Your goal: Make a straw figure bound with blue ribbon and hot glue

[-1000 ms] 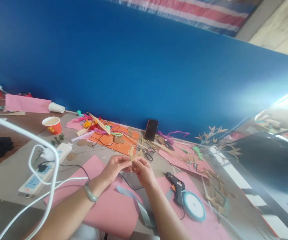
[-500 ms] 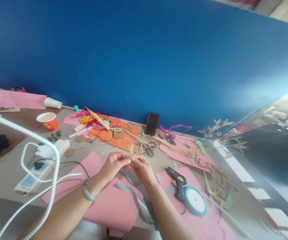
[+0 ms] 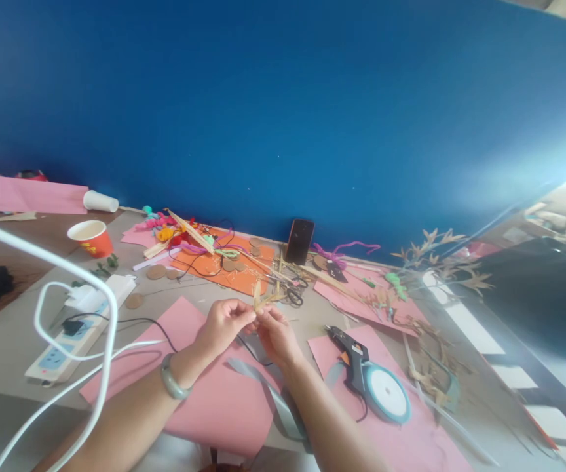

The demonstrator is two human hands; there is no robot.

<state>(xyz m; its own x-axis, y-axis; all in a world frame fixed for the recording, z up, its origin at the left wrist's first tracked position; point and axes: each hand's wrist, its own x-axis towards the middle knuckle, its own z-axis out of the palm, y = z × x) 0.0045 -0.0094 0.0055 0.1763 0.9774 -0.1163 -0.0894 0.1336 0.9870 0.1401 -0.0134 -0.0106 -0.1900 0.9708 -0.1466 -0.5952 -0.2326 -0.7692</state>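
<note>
My left hand [image 3: 224, 323] and my right hand [image 3: 274, 334] meet above the table, fingers pinched together on a small dried straw leaf piece [image 3: 262, 298] that sticks up between them. A grey-green bangle [image 3: 171, 380] circles my left wrist. Below the hands lie a pink paper sheet [image 3: 199, 393] and a grey ribbon [image 3: 273, 396]. A black glue gun [image 3: 349, 351] rests just right of my right forearm, beside a light blue ribbon spool [image 3: 386, 393].
A white power strip [image 3: 67, 334] with white cables [image 3: 86, 308] lies at the left. A red paper cup [image 3: 91, 237], an orange sheet [image 3: 224, 265] with craft bits, scissors [image 3: 290, 295], a dark phone [image 3: 299, 241] against the blue wall, and dried leaf sprigs [image 3: 430, 259] at the right.
The view has shifted slightly, so the table items sit a little higher and left in the picture. Both hands stay pinched on the straw leaf piece in the same pose.
</note>
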